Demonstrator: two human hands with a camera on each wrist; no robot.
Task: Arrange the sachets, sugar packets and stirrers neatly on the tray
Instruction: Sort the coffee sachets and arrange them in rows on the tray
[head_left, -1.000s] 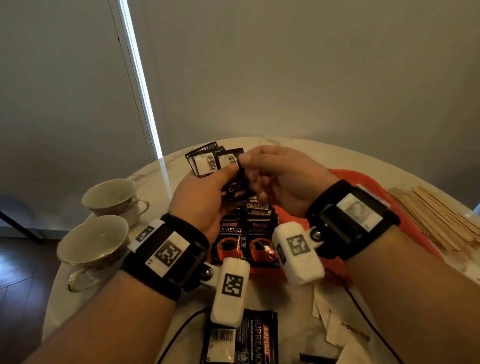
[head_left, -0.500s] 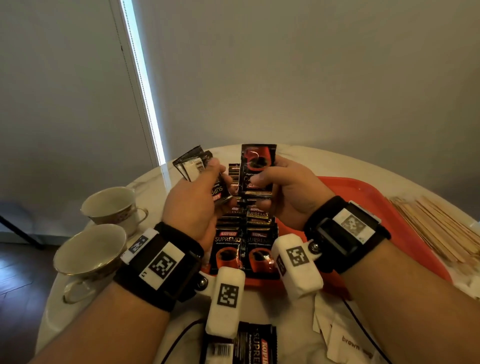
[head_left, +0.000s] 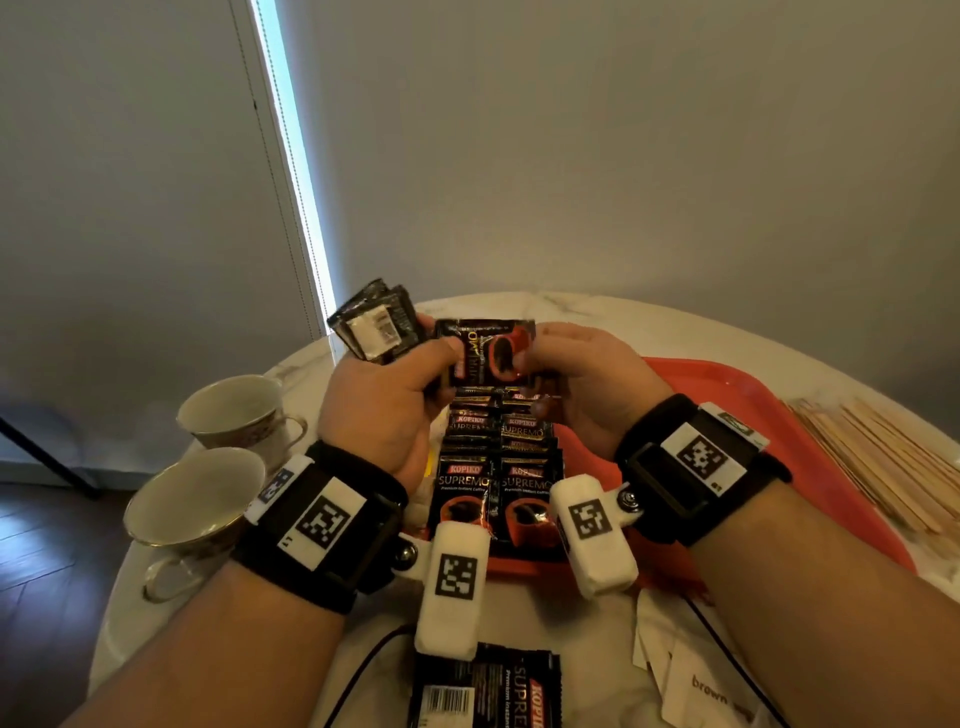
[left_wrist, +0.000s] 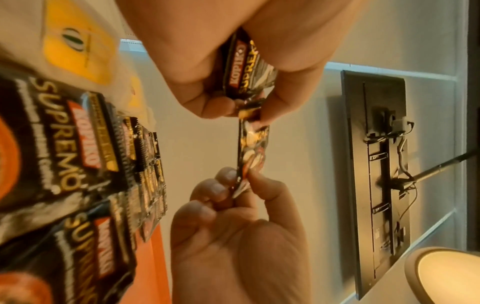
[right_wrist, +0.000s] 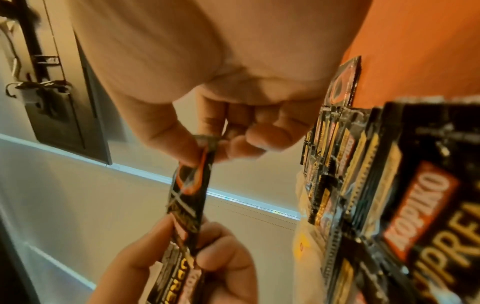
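Both hands are raised above the orange tray (head_left: 737, 395). My left hand (head_left: 384, 405) grips a small bunch of black coffee sachets (head_left: 376, 327) and also pinches the left end of a single black sachet (head_left: 488, 353). My right hand (head_left: 582, 384) pinches that sachet's right end between thumb and fingers (right_wrist: 207, 148). The sachet (left_wrist: 252, 148) stretches between the two hands. Below them, two overlapping rows of black sachets (head_left: 496, 483) lie on the tray's left part. Wooden stirrers (head_left: 872, 457) lie in a heap on the table right of the tray.
Two empty teacups (head_left: 197, 499) (head_left: 239, 410) stand on the round white table at the left. One more black sachet (head_left: 488, 691) lies near the front edge, with white paper packets (head_left: 696, 686) to its right. A grey wall is behind the table.
My right hand drew one sachet out of the bunch held by the left hand, lifted it, then lowered it sideways so both hands pinch it. The left hand kept its bunch.
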